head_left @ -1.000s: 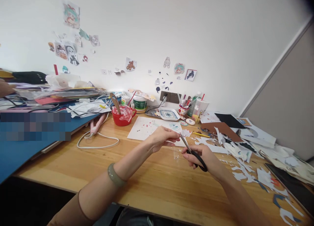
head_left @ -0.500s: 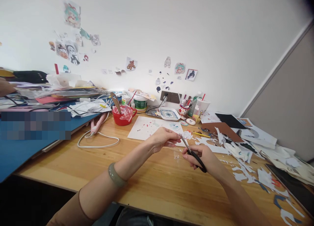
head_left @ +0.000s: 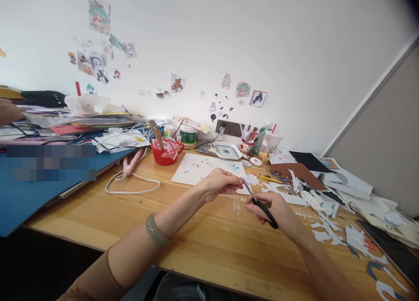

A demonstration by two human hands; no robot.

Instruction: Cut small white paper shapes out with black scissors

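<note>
My right hand [head_left: 266, 206] is closed round a pair of scissors [head_left: 268, 216] with black handles. Their blades point up and to the left and meet the fingertips of my left hand [head_left: 223, 183]. Those fingers are pinched together; whatever they hold is too small to make out. Just behind my left hand lies a white sheet [head_left: 193, 166] dotted with small coloured cut-outs. A pale cut-out with red and purple marks [head_left: 251, 179] is beside the scissor tips. Tiny paper snippets [head_left: 237, 208] lie on the wooden table below the hands.
Paper scraps [head_left: 330, 231] spread over the right side near a dark flat panel [head_left: 389, 244]. Behind stand a red pot [head_left: 165, 156], a patterned dish [head_left: 227, 151] and a pen cup [head_left: 246, 146]. At left are a corded pink tool [head_left: 132, 161] and another person's hand [head_left: 9, 112].
The view has shifted slightly, so the whole scene sits a little farther right. Both hands keep nearly the same pose, with the scissor blades still at my left fingertips.
</note>
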